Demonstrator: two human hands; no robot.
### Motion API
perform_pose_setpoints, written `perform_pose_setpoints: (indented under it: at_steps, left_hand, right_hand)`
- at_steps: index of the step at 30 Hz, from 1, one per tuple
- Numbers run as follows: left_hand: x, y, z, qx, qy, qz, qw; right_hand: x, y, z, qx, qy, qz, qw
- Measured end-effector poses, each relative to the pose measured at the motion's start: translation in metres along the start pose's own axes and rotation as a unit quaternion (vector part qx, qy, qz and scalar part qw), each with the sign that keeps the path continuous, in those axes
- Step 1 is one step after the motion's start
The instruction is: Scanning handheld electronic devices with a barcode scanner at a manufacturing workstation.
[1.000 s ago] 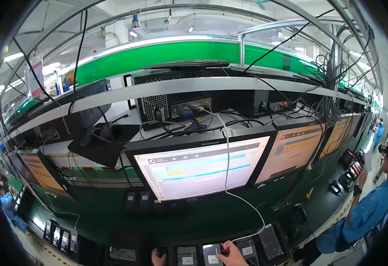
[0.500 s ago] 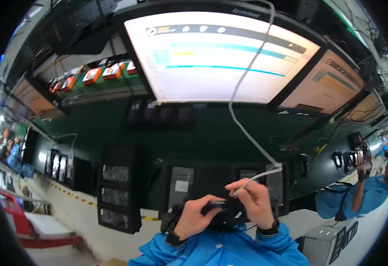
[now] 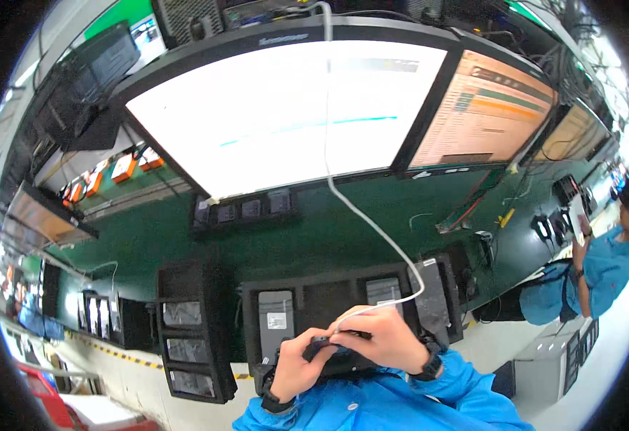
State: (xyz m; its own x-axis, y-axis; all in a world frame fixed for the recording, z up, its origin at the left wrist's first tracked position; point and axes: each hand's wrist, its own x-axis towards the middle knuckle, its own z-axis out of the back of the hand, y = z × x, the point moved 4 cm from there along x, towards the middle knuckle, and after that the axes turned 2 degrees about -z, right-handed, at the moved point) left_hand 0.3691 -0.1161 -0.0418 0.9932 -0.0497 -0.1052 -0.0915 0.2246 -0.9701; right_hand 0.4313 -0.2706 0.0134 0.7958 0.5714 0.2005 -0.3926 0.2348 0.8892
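Close to my body, my left hand (image 3: 296, 368) is closed round a dark, flat device (image 3: 320, 346) that looks like a phone, seen mostly edge-on. My right hand (image 3: 387, 339) pinches the end of a white cable (image 3: 372, 224) against the device's edge; my fingers hide whether the plug is in. The cable hangs down across a large lit monitor (image 3: 271, 122) and loops to my right hand. Beneath and beyond my hands lies a black tray (image 3: 326, 293). In it are a grey phone with a white label (image 3: 276, 316) and another phone (image 3: 384, 289).
A second black tray (image 3: 214, 316) at left holds bagged flat items. Another dark phone-like slab (image 3: 433, 294) lies right of my right hand. A smaller monitor (image 3: 481, 108) adjoins the large one. At the far right a person in blue (image 3: 605, 269) works. A red chair (image 3: 48, 395) stands lower left.
My right hand has brought the cable end left, from apart from the device to its edge. My left hand still holds the device. The view has turned somewhat.
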Motion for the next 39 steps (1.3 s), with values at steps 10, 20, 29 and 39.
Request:
perform_pose_setpoints:
  at_steps: [10,20,29,39]
  left_hand:
    - [0.012,0.009,-0.004,-0.042,0.010,-0.013,0.999]
    - [0.035,0.014,-0.008,-0.078,-0.019,-0.014,0.997]
    - [0.047,-0.010,-0.010,0.225,-0.172,-0.147,0.948]
    - [0.043,0.033,-0.030,0.222,-0.059,-0.102,0.968]
  right_hand:
    - [-0.001,-0.003,0.011,-0.047,-0.039,-0.008,0.998]
    - [0.001,-0.025,0.023,-0.003,-0.093,-0.065,0.994]
    - [-0.045,-0.113,0.115,-0.314,-0.298,-0.128,0.892]
    - [-0.012,-0.160,0.122,-0.354,-0.221,-0.068,0.906]
